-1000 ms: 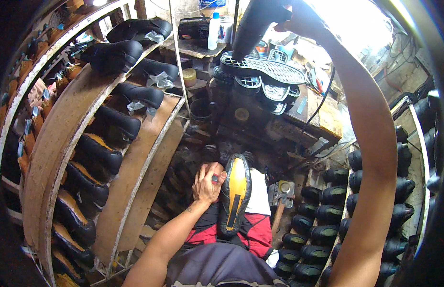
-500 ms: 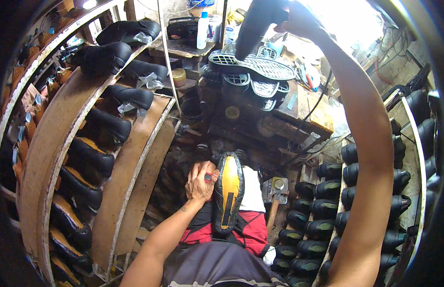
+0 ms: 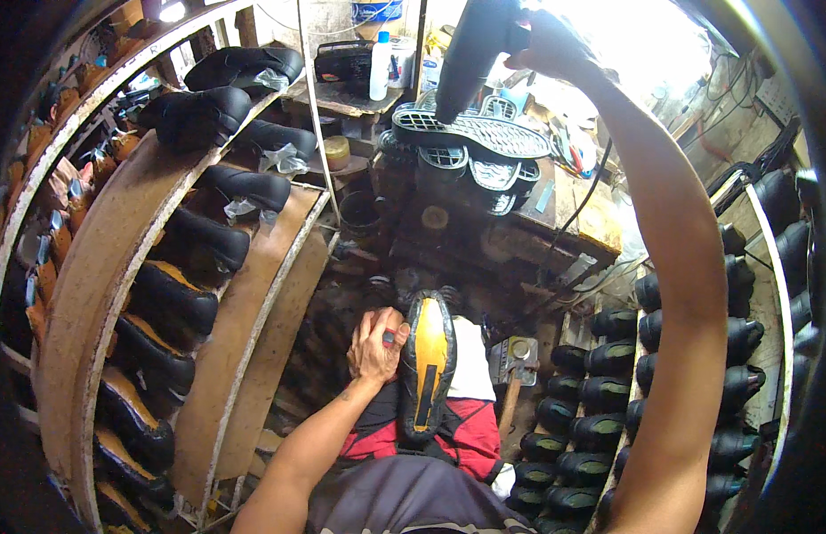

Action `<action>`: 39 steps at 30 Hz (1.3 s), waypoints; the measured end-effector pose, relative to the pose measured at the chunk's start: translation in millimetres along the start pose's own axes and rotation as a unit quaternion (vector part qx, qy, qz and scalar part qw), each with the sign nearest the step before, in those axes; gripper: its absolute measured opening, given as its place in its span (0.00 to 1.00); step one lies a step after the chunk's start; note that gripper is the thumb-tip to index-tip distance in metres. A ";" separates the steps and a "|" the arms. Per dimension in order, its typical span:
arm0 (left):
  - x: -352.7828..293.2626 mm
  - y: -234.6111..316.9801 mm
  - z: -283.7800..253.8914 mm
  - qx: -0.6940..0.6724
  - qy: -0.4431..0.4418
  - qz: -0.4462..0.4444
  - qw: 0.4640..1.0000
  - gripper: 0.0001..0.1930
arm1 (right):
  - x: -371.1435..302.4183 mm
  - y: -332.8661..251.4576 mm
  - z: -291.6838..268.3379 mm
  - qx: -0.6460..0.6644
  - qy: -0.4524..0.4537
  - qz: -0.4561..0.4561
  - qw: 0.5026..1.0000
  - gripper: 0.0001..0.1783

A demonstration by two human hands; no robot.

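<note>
A black shoe (image 3: 413, 414) lies upside down on my lap, its toe and heel in line with me, showing a yellow bottom with a dark strip along it. My left hand (image 3: 375, 345) rests against its left side, fingers curled round a small red and dark thing (image 3: 390, 337) that I cannot make out. My right arm reaches far up to the bench. There my right hand (image 3: 555, 46), dark against the glare, grips a black shoe (image 3: 473, 62) that tilts down over a stack of black soles (image 3: 511, 135) with pale gridded insides.
Racks of black shoes (image 3: 173, 298) stand at the left, more shoe rows (image 3: 600, 432) at the right. A hammer (image 3: 511, 400) leans by a square tin (image 3: 511, 351). On the back shelf are a white bottle (image 3: 379, 69) and a black radio (image 3: 343, 64). A cable (image 3: 593, 191) hangs before the bench.
The view has shifted slightly, so the scene sits a little lower. Both hands keep nearly the same places, and the shoe on my lap stays put.
</note>
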State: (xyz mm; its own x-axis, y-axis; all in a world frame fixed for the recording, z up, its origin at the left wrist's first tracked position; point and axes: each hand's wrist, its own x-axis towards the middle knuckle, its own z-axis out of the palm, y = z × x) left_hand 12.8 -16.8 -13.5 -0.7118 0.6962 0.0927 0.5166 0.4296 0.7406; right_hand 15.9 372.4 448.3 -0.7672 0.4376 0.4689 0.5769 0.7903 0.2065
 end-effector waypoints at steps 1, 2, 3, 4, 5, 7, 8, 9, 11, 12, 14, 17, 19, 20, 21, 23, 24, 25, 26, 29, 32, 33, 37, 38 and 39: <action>0.0 0.0 0.2 0.005 0.003 0.000 1.000 0.44 | -4.0 3.6 -1.2 -0.009 0.012 0.012 1.000 0.45; 0.0 -0.2 0.5 0.000 0.002 -0.001 1.000 0.45 | -7.8 6.3 -3.2 -0.018 0.025 0.023 0.999 0.46; 0.0 -0.6 1.0 -0.001 0.001 -0.001 1.000 0.45 | -12.9 9.5 -7.0 -0.030 0.015 0.028 0.999 0.46; 0.4 -1.1 1.6 0.000 0.001 -0.002 1.000 0.45 | -18.9 13.0 -11.6 -0.042 0.006 0.033 0.999 0.47; 0.5 -1.6 2.2 0.013 0.012 0.004 1.000 0.44 | -23.5 15.0 -16.5 -0.049 0.004 0.031 0.998 0.47; 1.1 -2.7 3.2 -0.006 0.011 0.006 1.000 0.44 | -32.0 18.2 -25.8 -0.063 -0.013 0.036 0.997 0.48; 1.5 -3.0 3.7 -0.012 0.006 0.000 1.000 0.44 | -35.2 19.4 -29.4 -0.073 -0.027 0.042 0.996 0.48; 1.5 -3.2 3.7 -0.016 0.000 -0.002 1.000 0.44 | -37.7 19.7 -31.1 -0.070 -0.048 0.046 0.995 0.49; 1.6 -3.1 3.4 -0.011 0.003 -0.002 1.000 0.43 | -40.0 20.3 -31.9 -0.069 -0.078 0.065 0.993 0.49; 1.5 -2.8 3.1 -0.004 0.001 -0.004 1.000 0.43 | -39.7 21.1 -32.0 -0.065 -0.079 0.071 0.992 0.49; 1.2 -2.1 2.0 -0.010 0.010 0.008 1.000 0.43 | -40.5 22.0 -28.0 -0.043 -0.056 0.085 0.994 0.50; 0.3 -1.1 0.8 -0.011 0.001 0.004 1.000 0.44 | -43.5 25.7 -24.7 -0.017 -0.079 0.073 0.994 0.50; -0.1 -0.2 0.1 -0.010 0.008 0.004 1.000 0.46 | -47.1 29.2 -25.7 -0.036 -0.088 0.076 0.993 0.50; 0.0 0.2 -0.3 -0.009 0.010 0.005 1.000 0.46 | -49.3 30.7 -26.5 -0.049 -0.096 0.085 0.991 0.50; 0.1 0.6 -0.6 -0.006 0.015 0.008 1.000 0.46 | -51.5 32.6 -27.8 -0.045 -0.083 0.087 0.992 0.50; 0.6 1.0 -0.9 -0.009 0.012 0.010 1.000 0.46 | -56.1 35.3 -28.9 -0.032 -0.060 0.091 0.993 0.49; 0.9 1.1 -1.0 -0.013 0.003 0.010 1.000 0.45 | -58.1 36.6 -29.2 -0.026 -0.059 0.095 0.993 0.49; 1.0 1.0 -0.9 -0.015 0.000 0.010 1.000 0.45 | -60.3 37.4 -28.6 -0.015 -0.059 0.098 0.993 0.49; 1.2 0.8 -0.7 -0.016 -0.005 0.010 1.000 0.45 | -62.3 38.6 -28.1 -0.003 -0.060 0.101 0.993 0.49; 1.4 0.3 0.1 -0.006 0.002 0.015 1.000 0.45 | -67.3 41.0 -25.5 -0.023 -0.049 0.106 0.993 0.49; 1.6 -0.1 1.0 0.005 0.008 0.016 1.000 0.44 | -70.7 41.9 -23.3 0.015 -0.022 0.112 0.993 0.48; 1.5 -0.1 1.0 0.005 0.003 0.012 1.000 0.45 | -71.3 41.7 -22.9 0.013 -0.020 0.108 0.994 0.48; 1.1 1.2 -0.4 -0.013 0.007 0.021 1.000 0.44 | -71.1 37.0 -19.8 -0.004 -0.033 0.114 0.993 0.46; 1.3 1.8 -1.0 -0.013 -0.001 0.017 1.000 0.44 | -70.5 35.5 -18.7 -0.006 -0.026 0.107 0.994 0.46; 1.3 2.3 -1.4 -0.015 -0.003 0.016 1.000 0.44 | -70.0 34.1 -17.4 -0.005 -0.024 0.109 0.994 0.46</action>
State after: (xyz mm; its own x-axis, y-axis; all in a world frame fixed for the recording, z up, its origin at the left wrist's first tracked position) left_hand 12.4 -15.7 -10.9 -0.6920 0.7131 0.1122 0.5247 0.3902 0.7566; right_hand 94.2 361.2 437.4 -0.6361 0.6183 0.4617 0.7338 0.6698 0.1139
